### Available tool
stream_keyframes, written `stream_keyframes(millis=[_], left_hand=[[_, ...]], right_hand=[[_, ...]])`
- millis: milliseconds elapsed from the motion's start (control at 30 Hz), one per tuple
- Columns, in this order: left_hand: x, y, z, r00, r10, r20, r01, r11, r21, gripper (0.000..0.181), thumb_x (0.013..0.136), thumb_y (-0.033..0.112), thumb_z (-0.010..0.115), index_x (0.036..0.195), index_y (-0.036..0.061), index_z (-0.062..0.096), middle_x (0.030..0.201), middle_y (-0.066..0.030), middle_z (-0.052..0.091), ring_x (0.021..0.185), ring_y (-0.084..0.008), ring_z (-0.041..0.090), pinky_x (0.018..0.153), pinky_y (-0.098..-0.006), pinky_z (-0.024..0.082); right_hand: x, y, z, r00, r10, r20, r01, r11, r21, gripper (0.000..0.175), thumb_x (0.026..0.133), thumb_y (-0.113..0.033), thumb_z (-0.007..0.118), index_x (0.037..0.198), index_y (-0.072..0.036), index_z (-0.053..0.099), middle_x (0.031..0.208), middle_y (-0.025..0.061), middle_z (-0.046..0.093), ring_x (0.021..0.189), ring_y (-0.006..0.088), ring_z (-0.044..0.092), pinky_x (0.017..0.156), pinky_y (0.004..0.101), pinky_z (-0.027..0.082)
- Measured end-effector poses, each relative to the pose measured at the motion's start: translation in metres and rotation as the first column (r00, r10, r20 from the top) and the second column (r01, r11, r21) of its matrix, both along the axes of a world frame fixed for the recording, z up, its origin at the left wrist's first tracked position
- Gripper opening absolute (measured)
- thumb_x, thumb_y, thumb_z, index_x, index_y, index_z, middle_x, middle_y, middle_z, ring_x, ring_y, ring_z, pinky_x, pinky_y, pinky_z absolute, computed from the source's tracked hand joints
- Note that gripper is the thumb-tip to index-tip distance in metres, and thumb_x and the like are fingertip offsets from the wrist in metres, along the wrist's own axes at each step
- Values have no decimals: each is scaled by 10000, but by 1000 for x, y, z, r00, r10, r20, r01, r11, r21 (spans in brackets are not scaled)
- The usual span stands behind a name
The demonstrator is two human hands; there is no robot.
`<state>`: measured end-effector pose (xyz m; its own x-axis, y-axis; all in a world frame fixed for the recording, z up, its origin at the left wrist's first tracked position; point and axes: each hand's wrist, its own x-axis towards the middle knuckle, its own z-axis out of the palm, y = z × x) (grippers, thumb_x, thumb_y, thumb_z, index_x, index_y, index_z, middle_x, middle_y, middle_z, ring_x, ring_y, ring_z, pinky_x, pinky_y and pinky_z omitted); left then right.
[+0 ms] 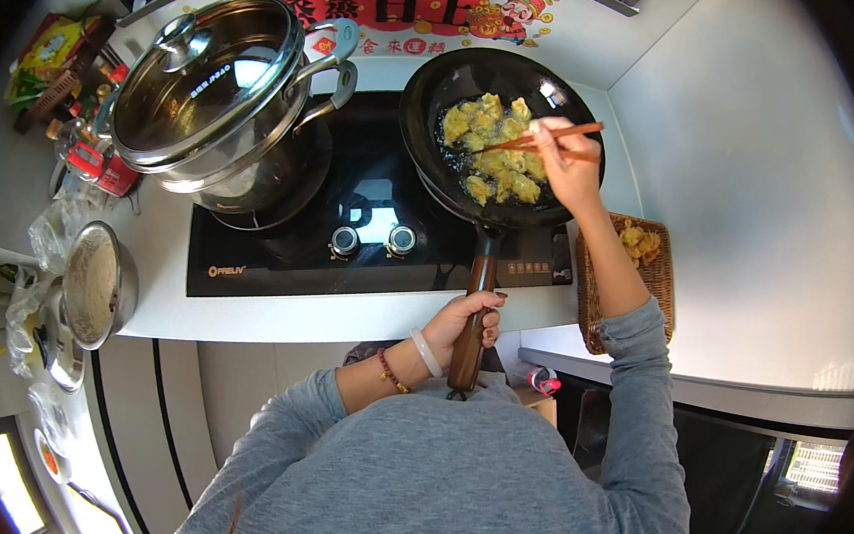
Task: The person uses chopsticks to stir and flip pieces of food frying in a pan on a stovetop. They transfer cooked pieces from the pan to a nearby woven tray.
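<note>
My left hand (pixel 474 322) is wrapped around the brown wooden handle (pixel 480 275) of a black wok (pixel 428 109). The wok sits on the right burner of a black glass cooktop (pixel 285 256). Several yellow battered pieces of food (pixel 505 186) bubble in oil inside it. Over the wok's right side, my right hand (pixel 571 169) grips a pair of wooden chopsticks (pixel 584 129). Their tips point left, down among the frying pieces; whether they pinch one cannot be told.
A large steel steamer pot (pixel 231 169) with a glass lid (pixel 211 99) occupies the left burner. At right, a wicker basket (pixel 595 310) holds fried pieces (pixel 638 242), partly behind my right forearm. A steel bowl (pixel 94 286) with pale contents stands at left, near bottles (pixel 69 135) and plastic bags (pixel 57 230).
</note>
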<state>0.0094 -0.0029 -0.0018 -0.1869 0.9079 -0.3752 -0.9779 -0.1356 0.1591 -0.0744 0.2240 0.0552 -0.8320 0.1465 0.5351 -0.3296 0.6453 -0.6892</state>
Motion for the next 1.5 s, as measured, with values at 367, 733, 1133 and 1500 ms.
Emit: stream_keyframes(millis=[367,733,1133,1500], left_hand=[[0,0,0,1000,-10,4,10,1000,13,130,816,216,581,824,108,508,576,23,463,518,-99,446,503,-218,381],[2,0,1,1000,-11,-10,11,1000,26,142,818,226,580,823,105,506,585,23,465,526,-96,443,512,-213,381],[2,0,3,1000,-4,-10,4,1000,27,133,819,220,571,798,104,508,575,25,454,525,-97,430,517,-213,368],[2,1,4,1000,0,8,0,1000,12,136,818,212,574,790,99,502,564,19,451,515,-106,434,501,-220,368]], right_hand=[[-53,20,-29,971,-215,101,233,947,-223,234,886,-222,541,923,-6,622,872,60,634,804,135,617,679,266,512],[-51,56,-30,922,-387,25,385,907,-170,232,864,-223,571,919,-5,629,761,68,648,693,125,610,640,261,482],[-7,10,24,976,4,218,78,929,-362,274,889,-246,537,1008,-5,587,858,78,638,800,155,642,647,230,520],[26,28,34,951,-54,304,148,944,-296,256,878,-243,548,987,-17,598,843,64,638,786,138,636,640,230,506]])
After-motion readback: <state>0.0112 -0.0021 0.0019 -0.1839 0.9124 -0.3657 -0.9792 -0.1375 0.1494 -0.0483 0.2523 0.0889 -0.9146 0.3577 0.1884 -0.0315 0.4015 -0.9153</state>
